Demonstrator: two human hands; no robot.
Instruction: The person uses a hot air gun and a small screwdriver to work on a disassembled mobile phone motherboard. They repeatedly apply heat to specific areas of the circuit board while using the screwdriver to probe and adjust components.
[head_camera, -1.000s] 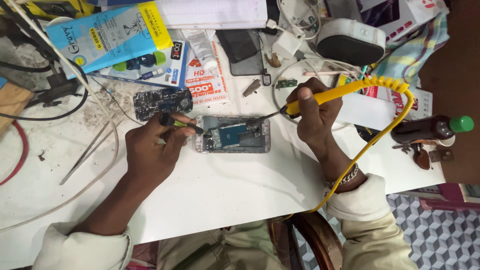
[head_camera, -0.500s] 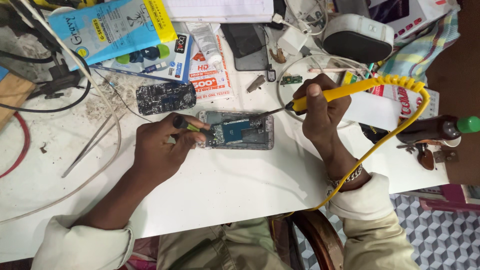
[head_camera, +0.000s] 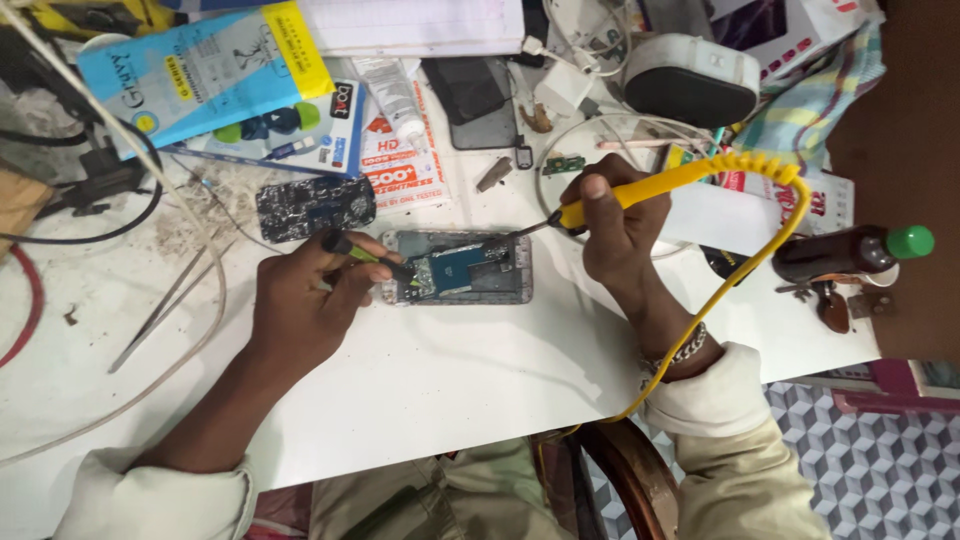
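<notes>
my left hand (head_camera: 300, 305) is closed around a small green-and-black tool (head_camera: 365, 255), its tip down on the left end of the opened phone (head_camera: 460, 268). my right hand (head_camera: 615, 225) is wrapped tight on the yellow soldering iron (head_camera: 650, 190), tip touching the top edge of the phone's board near the middle — the coiled yellow cord (head_camera: 760, 250) loops off to the right and back down past my wrist. the phone lies flat on the white table (head_camera: 450, 380), back off, blue board showing, between both hands. just up-left of it sits a cracked dark panel (head_camera: 315, 205) (face up, apart from the phone). tweezers (head_camera: 165, 305) lie further left. a brown bottle with green cap (head_camera: 850, 252) lies on its side at the far right, well apart.
</notes>
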